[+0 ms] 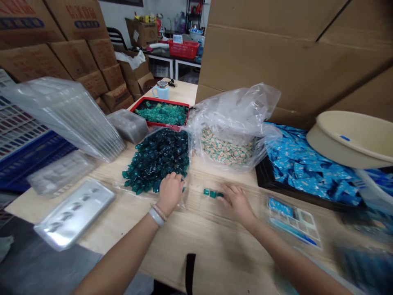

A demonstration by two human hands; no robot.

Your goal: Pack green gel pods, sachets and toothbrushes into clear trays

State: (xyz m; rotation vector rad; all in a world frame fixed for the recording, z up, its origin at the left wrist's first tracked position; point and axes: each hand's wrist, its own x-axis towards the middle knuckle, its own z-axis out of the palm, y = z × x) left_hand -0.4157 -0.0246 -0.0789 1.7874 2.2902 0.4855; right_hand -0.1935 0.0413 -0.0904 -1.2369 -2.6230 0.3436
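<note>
My left hand (170, 191) rests on the near edge of a pile of dark green wrapped candies (158, 159) in clear plastic, fingers curled down into the pile; what they hold is hidden. My right hand (237, 201) lies flat on the wooden table (202, 237), fingers stretched toward a short row of small green candies (211, 193) just left of the fingertips. A clear compartment tray (293, 221) with blue candies in some cells lies to the right of that hand.
An open plastic bag of beige and teal candies (225, 149), a black tray of blue candies (302, 168), a red tray of green candies (161, 112), a beige basin (353, 139), stacked clear trays (66, 112), a metal mould (75, 213), a blue crate (27, 151), cardboard boxes behind.
</note>
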